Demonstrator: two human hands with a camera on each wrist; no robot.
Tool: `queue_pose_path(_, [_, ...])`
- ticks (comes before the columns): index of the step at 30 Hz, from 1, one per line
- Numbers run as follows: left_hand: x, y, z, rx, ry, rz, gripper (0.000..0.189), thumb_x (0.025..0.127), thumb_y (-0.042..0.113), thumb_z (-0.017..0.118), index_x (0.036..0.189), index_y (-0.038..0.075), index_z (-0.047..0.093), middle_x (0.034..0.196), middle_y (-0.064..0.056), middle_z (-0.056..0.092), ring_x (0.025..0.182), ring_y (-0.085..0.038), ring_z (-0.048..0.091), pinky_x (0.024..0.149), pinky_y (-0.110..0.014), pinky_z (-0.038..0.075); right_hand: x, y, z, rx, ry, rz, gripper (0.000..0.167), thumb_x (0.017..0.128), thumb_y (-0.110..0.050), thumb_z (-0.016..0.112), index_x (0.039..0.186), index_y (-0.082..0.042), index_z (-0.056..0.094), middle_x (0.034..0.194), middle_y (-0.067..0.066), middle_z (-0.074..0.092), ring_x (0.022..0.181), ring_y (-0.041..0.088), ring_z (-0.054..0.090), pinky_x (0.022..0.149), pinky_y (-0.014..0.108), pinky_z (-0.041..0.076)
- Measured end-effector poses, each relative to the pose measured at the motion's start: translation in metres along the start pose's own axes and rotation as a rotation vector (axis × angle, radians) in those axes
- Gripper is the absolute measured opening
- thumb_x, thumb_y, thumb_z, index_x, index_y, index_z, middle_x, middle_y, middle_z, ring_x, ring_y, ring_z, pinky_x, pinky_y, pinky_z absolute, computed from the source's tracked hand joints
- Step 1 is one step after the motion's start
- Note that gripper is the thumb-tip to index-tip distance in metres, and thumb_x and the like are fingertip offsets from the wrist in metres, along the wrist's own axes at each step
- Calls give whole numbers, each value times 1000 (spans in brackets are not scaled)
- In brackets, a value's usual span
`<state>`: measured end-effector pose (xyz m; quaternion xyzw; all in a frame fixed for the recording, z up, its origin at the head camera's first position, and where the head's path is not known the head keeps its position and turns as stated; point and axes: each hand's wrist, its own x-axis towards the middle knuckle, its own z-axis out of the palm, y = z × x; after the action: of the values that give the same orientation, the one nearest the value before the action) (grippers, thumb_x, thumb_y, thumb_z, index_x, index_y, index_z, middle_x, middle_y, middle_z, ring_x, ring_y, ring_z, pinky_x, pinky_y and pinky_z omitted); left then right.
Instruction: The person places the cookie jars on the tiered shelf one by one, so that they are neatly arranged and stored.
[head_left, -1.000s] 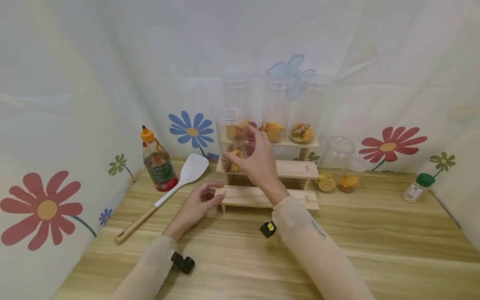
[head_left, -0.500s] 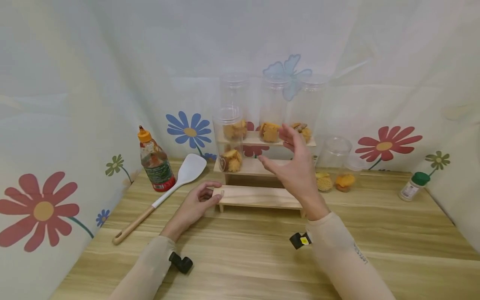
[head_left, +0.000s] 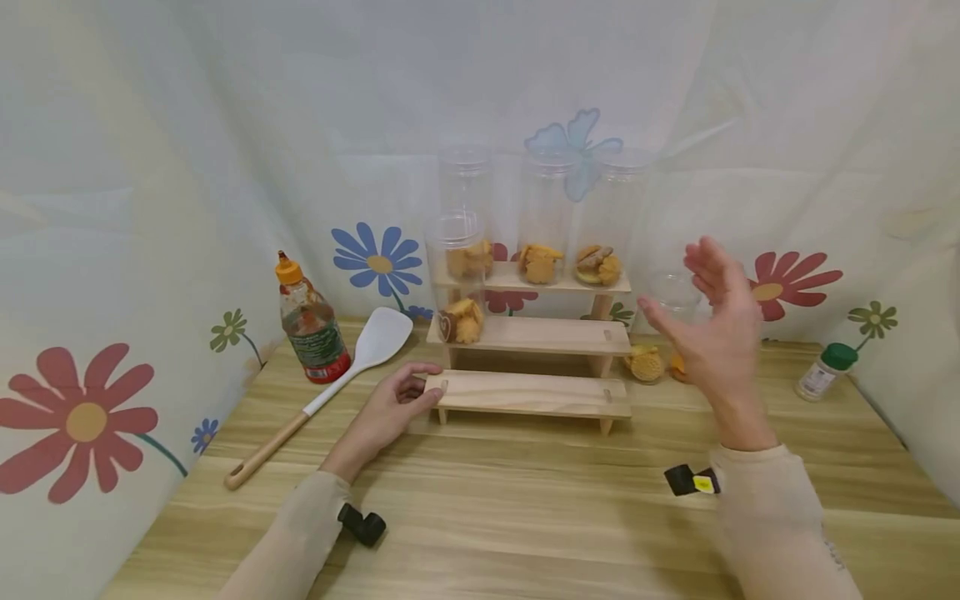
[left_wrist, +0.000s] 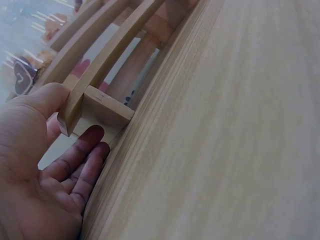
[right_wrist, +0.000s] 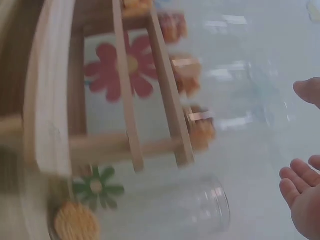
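A three-tier wooden display stand (head_left: 528, 393) stands mid-table. My left hand (head_left: 390, 412) grips the left end of its lowest board, the thumb on the board and fingers curled by the leg (left_wrist: 102, 107) below. One clear lidded jar with cookies (head_left: 461, 321) stands at the left of the middle tier. Along the top tier are three more cookie jars, among them a middle jar (head_left: 542, 262). My right hand (head_left: 716, 342) is in the air right of the stand, thumb and fingers spread, holding nothing. Behind it, partly hidden, are two jars on the table, including a wider cookie jar (head_left: 647, 362).
A sauce bottle (head_left: 318, 333) with an orange cap stands left of the stand. Beside it lies a white spatula (head_left: 352, 375) with a wooden handle. A green-capped shaker (head_left: 825, 372) stands far right. A flowered curtain (head_left: 225, 167) surrounds the table.
My right hand has moved away from the middle-tier jar, passing rightward over the stand to near the jars on the table. The left hand stays at the lowest board.
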<state>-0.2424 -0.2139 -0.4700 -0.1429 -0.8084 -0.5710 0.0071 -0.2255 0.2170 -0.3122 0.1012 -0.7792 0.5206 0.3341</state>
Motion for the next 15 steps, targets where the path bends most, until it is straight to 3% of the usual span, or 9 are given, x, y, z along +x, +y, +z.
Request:
queue_pose_path(8, [2, -2, 0, 14, 3, -3, 38, 109, 20, 76, 145, 10, 68, 104, -14, 76, 95, -22, 65, 85, -27, 51, 12, 25, -52, -36, 64, 215, 88, 97, -15, 89, 171, -25, 43, 163, 2, 56, 151, 18, 52, 123, 21, 39])
queue_pose_path(15, [1, -2, 1, 16, 2, -6, 38, 109, 21, 76, 145, 10, 68, 105, -14, 76, 95, -23, 65, 85, -27, 51, 15, 66, -70, -67, 17, 322, 84, 100, -22, 87, 171, -23, 43, 165, 1, 56, 151, 18, 52, 117, 13, 39])
